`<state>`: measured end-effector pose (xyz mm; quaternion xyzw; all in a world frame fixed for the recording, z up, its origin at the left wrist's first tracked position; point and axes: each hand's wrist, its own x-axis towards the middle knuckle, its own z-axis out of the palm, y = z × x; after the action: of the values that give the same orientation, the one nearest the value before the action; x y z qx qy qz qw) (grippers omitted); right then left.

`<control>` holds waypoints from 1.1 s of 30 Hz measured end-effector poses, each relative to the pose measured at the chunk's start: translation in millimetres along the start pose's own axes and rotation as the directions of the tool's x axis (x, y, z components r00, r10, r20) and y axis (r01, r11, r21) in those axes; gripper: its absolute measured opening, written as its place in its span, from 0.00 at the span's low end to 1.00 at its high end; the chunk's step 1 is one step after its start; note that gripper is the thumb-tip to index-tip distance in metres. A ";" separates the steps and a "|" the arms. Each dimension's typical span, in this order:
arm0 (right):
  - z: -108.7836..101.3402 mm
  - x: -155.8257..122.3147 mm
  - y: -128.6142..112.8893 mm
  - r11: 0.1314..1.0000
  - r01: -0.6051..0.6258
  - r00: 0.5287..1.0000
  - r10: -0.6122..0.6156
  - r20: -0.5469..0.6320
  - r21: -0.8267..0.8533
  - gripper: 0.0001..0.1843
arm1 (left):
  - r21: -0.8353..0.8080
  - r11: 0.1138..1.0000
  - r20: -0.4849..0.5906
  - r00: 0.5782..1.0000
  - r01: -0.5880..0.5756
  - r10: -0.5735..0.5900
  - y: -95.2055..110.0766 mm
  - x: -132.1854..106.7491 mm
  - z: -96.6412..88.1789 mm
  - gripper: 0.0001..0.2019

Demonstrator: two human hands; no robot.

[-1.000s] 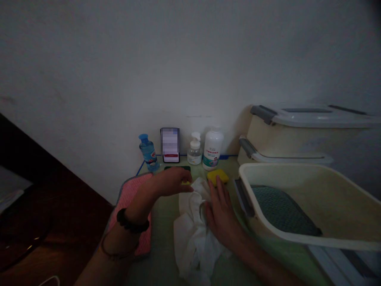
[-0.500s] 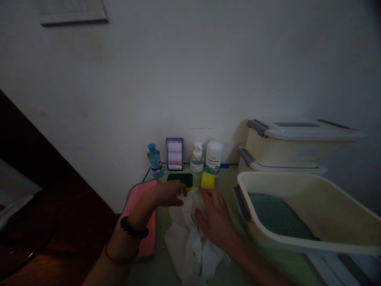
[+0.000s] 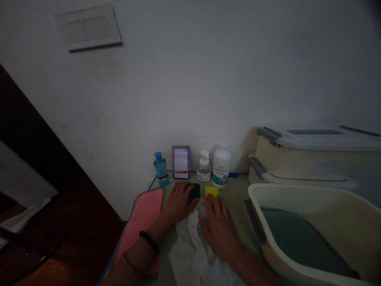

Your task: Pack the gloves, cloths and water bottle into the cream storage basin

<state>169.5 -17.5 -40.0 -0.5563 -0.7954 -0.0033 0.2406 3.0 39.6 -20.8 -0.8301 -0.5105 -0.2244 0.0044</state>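
My left hand (image 3: 178,202) lies flat with fingers stretched out, its fingertips on a dark green pad (image 3: 195,191) near the back of the table. My right hand (image 3: 218,226) also lies flat and open, pressing on a crumpled white cloth (image 3: 193,254), with its fingertips at a yellow sponge (image 3: 211,191). The white cloth runs from between my hands down towards me. A pink towel (image 3: 141,218) lies to the left of my left wrist.
Along the wall stand a small blue water bottle (image 3: 161,169), a card stand (image 3: 181,163), a pump bottle (image 3: 204,169) and a white bottle (image 3: 221,167). A cream tub (image 3: 312,194) holding a green cloth (image 3: 297,242) sits right, stacked lidded bins (image 3: 312,151) behind it.
Both hands have moved away from me towards the wall and flattened out. The left hand let go of the white cloth and now rests on the dark pad. The view tilted up.
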 end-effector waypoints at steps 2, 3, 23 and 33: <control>-1.6 -0.9 -1.2 1.000 0.008 1.000 -0.008 -0.004 0.021 0.26 | -0.005 1.000 -0.009 1.000 -0.015 0.015 -0.8 -1.1 0.0 0.21; -2.3 -1.1 -1.7 0.999 0.010 1.000 -0.010 -0.007 0.036 0.26 | -0.010 1.000 -0.011 1.000 -0.022 0.022 -1.2 -1.1 -0.4 0.20; -6.6 0.9 -4.5 0.991 -0.102 0.987 0.090 0.133 0.085 0.29 | 0.009 0.998 -0.367 0.929 -0.056 0.055 -18.0 8.5 -5.0 0.14; -11.1 3.1 -5.9 0.990 -0.109 0.979 0.092 0.180 0.088 0.30 | -0.559 0.717 -0.512 0.507 0.417 -0.694 -68.0 53.2 -45.5 0.43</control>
<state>167.6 -20.1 -27.4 -0.5817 -0.7834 0.0966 0.1964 -51.3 106.4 25.1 -0.4537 -0.6614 -0.5963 -0.0331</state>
